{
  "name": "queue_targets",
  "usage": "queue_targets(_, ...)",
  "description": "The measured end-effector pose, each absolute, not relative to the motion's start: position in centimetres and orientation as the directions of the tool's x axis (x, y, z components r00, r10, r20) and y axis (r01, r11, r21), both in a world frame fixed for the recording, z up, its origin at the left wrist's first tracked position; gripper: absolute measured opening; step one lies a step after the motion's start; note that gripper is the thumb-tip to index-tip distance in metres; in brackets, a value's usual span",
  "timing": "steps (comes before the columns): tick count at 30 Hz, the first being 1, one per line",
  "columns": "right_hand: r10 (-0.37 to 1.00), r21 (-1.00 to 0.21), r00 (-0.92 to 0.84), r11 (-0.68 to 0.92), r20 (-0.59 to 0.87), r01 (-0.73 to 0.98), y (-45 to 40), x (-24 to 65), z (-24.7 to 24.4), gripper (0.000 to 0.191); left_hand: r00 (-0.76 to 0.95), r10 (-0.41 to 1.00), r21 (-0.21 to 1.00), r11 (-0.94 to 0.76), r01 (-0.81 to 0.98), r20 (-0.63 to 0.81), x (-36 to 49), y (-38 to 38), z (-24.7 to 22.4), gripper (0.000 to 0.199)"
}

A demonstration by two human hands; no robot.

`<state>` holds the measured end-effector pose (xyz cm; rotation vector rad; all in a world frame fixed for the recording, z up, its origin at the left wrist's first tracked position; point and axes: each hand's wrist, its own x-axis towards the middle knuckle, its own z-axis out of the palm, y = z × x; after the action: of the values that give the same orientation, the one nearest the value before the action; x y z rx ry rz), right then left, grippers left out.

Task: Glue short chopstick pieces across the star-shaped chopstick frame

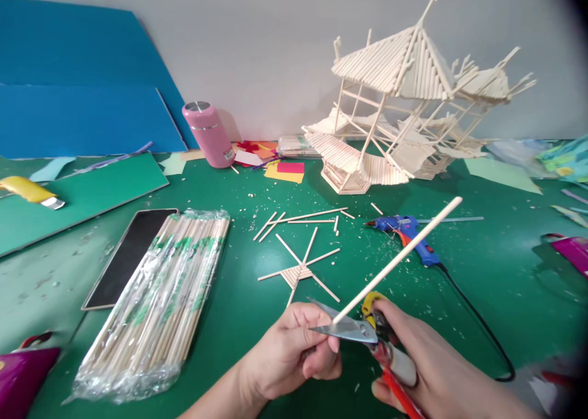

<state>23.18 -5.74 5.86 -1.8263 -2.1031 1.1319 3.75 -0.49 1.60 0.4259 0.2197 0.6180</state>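
Observation:
My left hand (294, 345) pinches the lower end of a thin wooden stick (399, 256), which slants up to the right. In my right hand (418, 358) is a pair of scissors (349, 330) with red, yellow and white on its handles. The blades are parted around the stick, close to my left fingertips. Just beyond my hands lies a star-shaped frame of sticks (302, 269), partly filled in with short pieces on one side. Several loose cut sticks (303, 215) are scattered behind it.
A blue glue gun (407, 232) with a black cord lies right of centre. A stick-built pavilion model (390, 113) stands at the back. On the left are a plastic-wrapped stick bundle (160, 302), a dark phone-like slab (124, 260), a pink tumbler (209, 134) and a yellow cutter (30, 190).

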Motion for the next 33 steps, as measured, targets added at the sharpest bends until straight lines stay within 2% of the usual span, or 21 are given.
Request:
queue_targets(3,0.882,-0.638,-0.275,-0.036,-0.382,0.769,-5.5,23.0,5.8,0.03,0.786,0.613,0.47,0.719,-0.513,-0.079,3.7,-0.4,1.6,0.021)
queue_targets(7,0.886,-0.621,-0.257,-0.043,-0.386,0.783,-5.4,22.9,5.6,0.015,0.702,0.697,0.62,0.618,-0.483,-0.148,3.6,-0.3,1.5,0.019)
queue_targets(10,0.898,-0.61,-0.239,-0.041,-0.37,0.792,-5.4,22.9,5.6,0.022,0.693,0.704,0.645,0.604,-0.468,-0.157,3.6,-0.4,1.5,0.019)
queue_targets(14,0.916,-0.608,-0.218,-0.035,-0.337,0.793,-5.3,22.9,6.2,0.04,0.748,0.657,0.553,0.659,-0.51,-0.093,3.4,-0.2,1.8,0.019)
queue_targets(17,0.928,-0.582,-0.172,-0.058,-0.331,0.811,-5.0,23.5,6.6,0.037,0.737,0.673,0.528,0.647,-0.55,-0.057,2.9,0.5,2.3,0.019)
queue_targets(20,0.943,-0.536,-0.076,-0.117,-0.324,0.836,-4.8,25.1,5.8,0.031,0.658,0.747,0.611,0.567,-0.552,-0.098,2.5,1.2,2.7,0.02)
queue_targets(23,0.981,-0.424,0.022,-0.103,-0.191,0.9,-4.9,27.7,3.9,0.041,0.554,0.812,0.773,0.468,-0.429,-0.185,2.6,1.5,2.7,0.023)
queue_targets(25,0.995,-0.296,0.062,-0.083,-0.079,0.952,-5.2,29.5,2.8,0.049,0.477,0.856,0.898,0.355,-0.261,-0.2,2.7,1.3,2.6,0.026)
queue_targets(27,0.999,-0.198,0.053,-0.053,-0.002,0.979,-5.5,30.9,2.6,0.054,0.435,0.885,0.974,0.217,-0.072,-0.165,2.7,1.0,2.6,0.027)
queue_targets(28,0.998,-0.165,0.041,-0.034,0.039,0.986,-5.7,31.2,2.9,0.053,0.433,0.891,0.99,0.141,0.014,-0.134,2.7,0.8,2.6,0.027)
queue_targets(30,0.983,-0.15,0.012,0.015,0.182,0.989,-6.0,31.0,4.3,0.039,0.464,0.884,0.987,-0.024,0.159,-0.053,2.7,0.6,2.7,0.024)
queue_targets(32,0.913,-0.2,-0.028,0.119,0.407,0.973,-5.9,29.5,6.2,0.018,0.528,0.848,0.942,-0.21,0.262,0.043,2.8,0.4,2.9,0.02)
queue_targets(33,0.866,-0.235,-0.061,0.202,0.496,0.951,-5.8,28.3,7.1,0.016,0.563,0.822,0.907,-0.297,0.299,0.084,2.8,0.4,2.9,0.019)
